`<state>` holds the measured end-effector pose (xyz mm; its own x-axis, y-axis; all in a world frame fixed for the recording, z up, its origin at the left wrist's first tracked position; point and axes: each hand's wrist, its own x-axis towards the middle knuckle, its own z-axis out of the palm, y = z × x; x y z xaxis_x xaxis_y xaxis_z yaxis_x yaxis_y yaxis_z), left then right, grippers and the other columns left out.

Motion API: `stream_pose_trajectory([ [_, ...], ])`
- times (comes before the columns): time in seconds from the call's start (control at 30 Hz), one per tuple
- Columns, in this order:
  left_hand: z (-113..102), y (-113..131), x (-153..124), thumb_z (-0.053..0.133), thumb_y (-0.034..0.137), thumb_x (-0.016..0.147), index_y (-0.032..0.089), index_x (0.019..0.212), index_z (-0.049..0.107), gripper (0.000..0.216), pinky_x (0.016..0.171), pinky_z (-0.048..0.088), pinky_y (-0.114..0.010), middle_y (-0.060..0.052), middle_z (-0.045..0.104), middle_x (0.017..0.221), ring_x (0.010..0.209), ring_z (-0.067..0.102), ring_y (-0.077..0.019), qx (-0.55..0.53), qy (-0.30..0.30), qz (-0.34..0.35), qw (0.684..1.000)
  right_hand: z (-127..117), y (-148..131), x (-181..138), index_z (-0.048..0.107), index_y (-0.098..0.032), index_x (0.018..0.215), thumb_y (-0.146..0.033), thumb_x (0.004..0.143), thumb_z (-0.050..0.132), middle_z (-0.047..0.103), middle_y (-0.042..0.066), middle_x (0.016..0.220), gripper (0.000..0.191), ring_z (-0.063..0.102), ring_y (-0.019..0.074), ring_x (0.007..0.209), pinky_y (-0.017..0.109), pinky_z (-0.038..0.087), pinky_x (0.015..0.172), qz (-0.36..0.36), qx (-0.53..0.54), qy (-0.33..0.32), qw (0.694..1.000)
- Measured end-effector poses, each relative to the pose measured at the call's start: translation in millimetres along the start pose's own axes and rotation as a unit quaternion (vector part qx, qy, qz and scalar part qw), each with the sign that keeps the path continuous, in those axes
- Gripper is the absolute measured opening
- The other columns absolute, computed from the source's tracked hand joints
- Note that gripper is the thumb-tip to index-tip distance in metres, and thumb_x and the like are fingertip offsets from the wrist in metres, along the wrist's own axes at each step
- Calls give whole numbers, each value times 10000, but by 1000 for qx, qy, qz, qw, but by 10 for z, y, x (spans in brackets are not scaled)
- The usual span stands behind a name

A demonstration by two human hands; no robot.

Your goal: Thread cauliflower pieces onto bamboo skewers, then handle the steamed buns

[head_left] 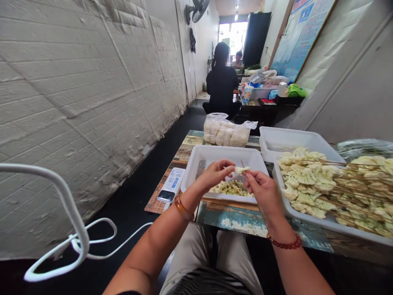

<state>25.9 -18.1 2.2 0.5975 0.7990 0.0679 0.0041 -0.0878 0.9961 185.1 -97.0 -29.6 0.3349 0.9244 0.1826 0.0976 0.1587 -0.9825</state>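
Over a white plastic tub (192,164), a small pale cauliflower piece (241,169) is held between my two hands. My left hand (215,174) pinches its left end, and my right hand (262,186) pinches the right end. A thin wooden stick (242,163) shows just behind the piece; whether it runs through it I cannot tell. Small cauliflower florets (231,187) lie in the bottom of the tub below my hands. To the right, another white tub (288,209) is heaped with skewered cauliflower (310,180), its sticks lying across the pile.
A clear bag of pale food (226,133) sits behind the tub. On the left lie a white box and a phone (166,196). Another tub (291,135) stands behind the skewers. A person in black (221,84) sits ahead. A white cable (70,205) loops at left.
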Motion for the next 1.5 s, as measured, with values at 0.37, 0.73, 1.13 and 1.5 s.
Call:
stream_pose_trajectory([
  [0.37, -155, -439, 142, 645, -37, 550, 212, 427, 528, 301, 563, 346, -263, 18, 418, 476, 452, 412, -125, 383, -70, 70, 918, -124, -88, 21, 662, -177, 797, -416, 678, 760, 510, -50, 540, 285, 384, 57, 448, 187, 283, 393, 86, 200, 29, 976],
  [0.73, -181, -184, 163, 680, 111, 650, 169, 650, 654, 64, 555, 356, -237, -13, 597, 629, 547, 502, -114, 247, -25, 10, 969, -144, -27, -26, 674, -172, 843, -450, 755, 706, 529, -39, 566, 293, 408, 73, 464, 204, 314, 417, 63, 169, -19, 983],
  [1.13, -75, -124, -225, 822, 231, 643, 102, 928, 654, 355, 640, 488, -216, -61, 697, 786, 685, 659, -124, -296, 99, -61, 948, -103, 114, -90, 689, -175, 933, -426, 780, 703, 589, -16, 636, 294, 473, 100, 505, 226, 384, 472, 41, 95, -71, 992],
  [1.5, -101, -155, -273, 807, 218, 665, 127, 838, 594, 288, 662, 525, -218, -42, 690, 731, 674, 678, -132, -378, 138, -28, 915, 74, -4, -155, 637, -169, 799, -465, 843, 614, 542, -28, 595, 300, 429, 71, 455, 200, 340, 441, 26, 33, -117, 992],
])
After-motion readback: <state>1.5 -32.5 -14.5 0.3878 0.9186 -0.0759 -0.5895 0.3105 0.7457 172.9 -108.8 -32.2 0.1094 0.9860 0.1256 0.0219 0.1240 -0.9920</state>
